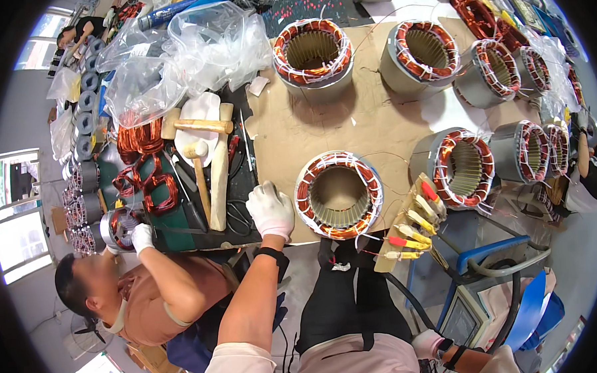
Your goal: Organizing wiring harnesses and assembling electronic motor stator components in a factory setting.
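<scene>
Left hand (pixel 271 212) rests, loosely spread, on the tabletop (pixel 278 137) beside a copper-wound ring (pixel 340 219); right hand (pixel 426 344) sits low, its grip I cannot tell.

Bright, even light — daylight blown white in windows (pixel 19 232) along left edge. Glints on plastic bags (pixel 206 47), upper left; soft shadow under stator (pixel 319 91), upper centre. Left hand (pixel 271 211) near centre crisp — fisheye bends edges, black rim.

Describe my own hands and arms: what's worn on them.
The left hand and right hand wear white gloves, pinkish toward the wrist. A black strap circles the left wrist; the right has a dark watch and a black band. The sleeves are short and pale.
</scene>
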Tool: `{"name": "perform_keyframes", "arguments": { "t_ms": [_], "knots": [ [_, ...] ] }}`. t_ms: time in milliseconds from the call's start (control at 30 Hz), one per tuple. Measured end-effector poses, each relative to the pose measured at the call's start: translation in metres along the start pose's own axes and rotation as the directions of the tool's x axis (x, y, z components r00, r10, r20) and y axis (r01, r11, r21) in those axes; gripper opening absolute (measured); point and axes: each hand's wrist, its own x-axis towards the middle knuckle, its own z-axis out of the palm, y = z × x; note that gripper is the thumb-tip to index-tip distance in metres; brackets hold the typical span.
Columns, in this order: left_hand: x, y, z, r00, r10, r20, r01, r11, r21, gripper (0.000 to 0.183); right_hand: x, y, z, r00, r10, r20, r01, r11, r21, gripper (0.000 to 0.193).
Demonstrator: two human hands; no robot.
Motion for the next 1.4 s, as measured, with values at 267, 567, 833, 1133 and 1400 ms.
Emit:
{"name": "perform_keyframes", "arguments": {
  "t_ms": [267,567,833,1133,1400],
  "knots": [
    [0.001,-0.006,0.004,1.0,0.026,-0.017,-0.026,0.999,-0.024,0.028,0.016,0.015,0.004,0.998,-0.062,0.005,0.062,0.996,-0.057,0.031],
    [0.003,-0.004,-0.002,0.999,0.029,-0.015,-0.029,0.999,-0.028,0.027,0.022,0.017,0.002,0.997,-0.069,0.03,0.069,0.997,-0.023,0.03],
    [0.003,-0.007,0.002,0.999,0.033,-0.008,-0.034,0.999,-0.039,0.027,0.023,0.014,-0.011,0.993,-0.103,0.054,0.104,0.994,-0.026,0.029],
    [0.003,-0.006,0.0,0.999,0.031,-0.012,-0.032,0.999,-0.027,0.028,0.028,0.016,-0.009,0.994,-0.065,0.084,0.069,0.996,-0.052,0.033],
    [0.002,-0.008,0.002,0.998,0.051,-0.045,-0.052,0.999,-0.016,0.032,0.025,0.015,-0.012,0.996,-0.058,0.061,0.061,0.997,-0.047,0.032]
  ]
}}
